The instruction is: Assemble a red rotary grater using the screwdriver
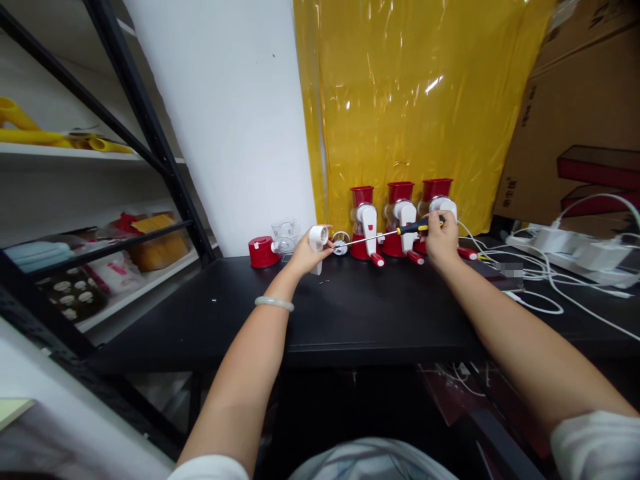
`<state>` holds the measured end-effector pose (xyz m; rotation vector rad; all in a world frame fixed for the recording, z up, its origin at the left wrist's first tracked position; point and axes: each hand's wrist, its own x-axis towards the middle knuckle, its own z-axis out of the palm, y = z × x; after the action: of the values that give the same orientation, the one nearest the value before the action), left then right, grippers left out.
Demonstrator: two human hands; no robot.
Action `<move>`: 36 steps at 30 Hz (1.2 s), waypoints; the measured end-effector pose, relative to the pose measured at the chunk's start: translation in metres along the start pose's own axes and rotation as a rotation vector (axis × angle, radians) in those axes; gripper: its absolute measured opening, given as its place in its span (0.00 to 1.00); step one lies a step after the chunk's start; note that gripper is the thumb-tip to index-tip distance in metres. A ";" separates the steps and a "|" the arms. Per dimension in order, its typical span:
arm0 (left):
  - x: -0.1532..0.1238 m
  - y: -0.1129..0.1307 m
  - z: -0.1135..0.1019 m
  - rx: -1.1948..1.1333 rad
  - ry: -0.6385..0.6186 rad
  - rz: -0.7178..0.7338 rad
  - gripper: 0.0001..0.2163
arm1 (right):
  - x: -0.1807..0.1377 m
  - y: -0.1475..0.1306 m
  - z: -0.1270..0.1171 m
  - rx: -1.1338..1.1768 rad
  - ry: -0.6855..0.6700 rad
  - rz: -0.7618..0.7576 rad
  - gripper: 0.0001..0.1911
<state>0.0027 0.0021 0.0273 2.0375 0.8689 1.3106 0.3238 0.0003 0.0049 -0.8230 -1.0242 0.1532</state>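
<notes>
My right hand [442, 239] is closed around the black and yellow handle of a screwdriver [387, 235]. Its long metal shaft points left, and the tip reaches the fingertips of my left hand [306, 255]. That hand grips a white plastic part [319, 235] with a round, hollow end, raised above the black table. Whether the tip touches the part cannot be made out. Just behind the fingers is a small round metallic piece [341, 244]. Left of my left hand are a red base [263, 252] and a clear plastic housing [285, 235].
Three red and white rotary graters [367, 220] with crank handles stand in a row at the back of the black table [350, 313]. White cables and a power strip [575, 257] lie at right. A metal-framed shelf [150, 133] rises at left; a cardboard box [585, 113] leans at right.
</notes>
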 end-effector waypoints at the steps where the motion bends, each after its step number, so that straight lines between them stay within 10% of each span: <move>1: 0.000 0.000 0.000 0.004 -0.003 -0.003 0.29 | 0.000 0.000 0.000 -0.002 0.000 -0.006 0.26; 36: 0.001 -0.004 0.000 0.021 -0.057 -0.026 0.24 | 0.002 0.007 -0.003 -0.049 0.016 0.011 0.21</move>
<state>0.0020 0.0053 0.0249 2.0631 0.8834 1.2282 0.3294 0.0043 0.0011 -0.8734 -1.0116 0.1314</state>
